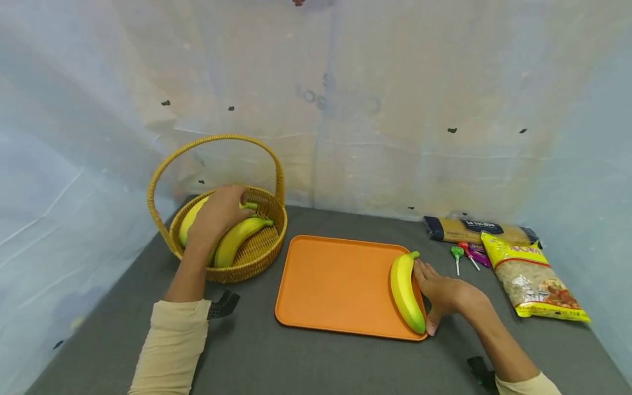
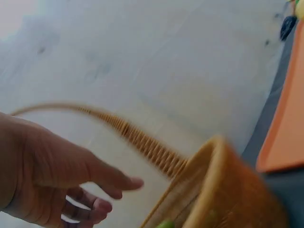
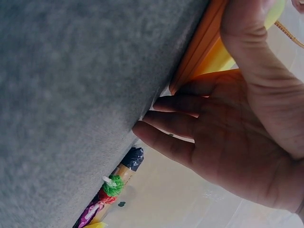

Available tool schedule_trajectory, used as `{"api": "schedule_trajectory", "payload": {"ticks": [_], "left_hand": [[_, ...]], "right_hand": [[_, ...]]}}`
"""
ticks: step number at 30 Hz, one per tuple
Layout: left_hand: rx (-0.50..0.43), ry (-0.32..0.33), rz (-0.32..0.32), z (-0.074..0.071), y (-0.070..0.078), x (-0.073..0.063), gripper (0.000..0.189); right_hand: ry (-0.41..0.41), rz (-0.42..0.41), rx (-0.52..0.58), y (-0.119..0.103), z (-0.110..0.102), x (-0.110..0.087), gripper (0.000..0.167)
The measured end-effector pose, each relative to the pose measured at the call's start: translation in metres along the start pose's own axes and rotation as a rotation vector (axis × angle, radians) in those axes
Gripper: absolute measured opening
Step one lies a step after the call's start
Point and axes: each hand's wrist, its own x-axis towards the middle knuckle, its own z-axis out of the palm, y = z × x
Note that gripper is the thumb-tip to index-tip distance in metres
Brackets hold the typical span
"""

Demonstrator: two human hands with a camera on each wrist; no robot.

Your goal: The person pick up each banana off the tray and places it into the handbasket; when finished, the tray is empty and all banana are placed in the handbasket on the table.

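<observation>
A wicker basket [image 1: 254,269] with a tall arched handle stands at the left with yellow fruit inside. One banana [image 1: 239,238] lies along its front right; another yellow fruit [image 1: 190,218] is mostly covered by my left hand [image 1: 222,211]. That hand is over the basket; in the left wrist view its fingers are loosely bent with nothing between them. On the right end of an orange tray [image 1: 336,285] lies a single banana [image 1: 406,293]. My right hand [image 1: 441,291] rests against the tray's right edge beside this banana, its fingers extended in the right wrist view.
At the back right lies a spaghetti pack [image 1: 454,230]. Near it are a green lollipop [image 1: 457,252], a red lollipop [image 1: 464,247] and a purple wrapped sweet [image 1: 480,255]. A yellow food bag [image 1: 535,280] lies at the right. Pale sheeting [image 1: 345,137] surrounds the grey table [image 1: 316,359].
</observation>
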Motion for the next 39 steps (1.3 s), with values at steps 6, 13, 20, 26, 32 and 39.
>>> {"api": "schedule_trajectory", "payload": {"ticks": [6,13,20,26,32,39], "left_hand": [[0.009,-0.005,0.211,0.025,0.052,0.004,0.023],[0.023,-0.019,0.514,0.073,0.111,0.004,0.036],[0.105,-0.067,0.811,0.124,0.162,-0.008,0.059],[0.182,-0.201,0.982,0.160,0.188,-0.020,0.065],[0.233,-0.349,1.022,0.172,0.195,-0.030,0.062],[0.205,-0.306,0.974,0.171,0.196,-0.033,0.053]], "right_hand": [[0.007,0.014,0.006,0.001,0.001,0.001,0.150],[0.016,0.006,0.011,0.002,0.001,-0.002,0.152],[0.017,0.008,-0.002,-0.001,0.000,-0.002,0.151],[0.014,0.025,-0.019,-0.001,0.001,-0.001,0.152],[0.015,0.019,-0.023,-0.001,0.001,-0.001,0.153],[0.015,0.026,-0.021,-0.001,0.001,0.000,0.156]]}}
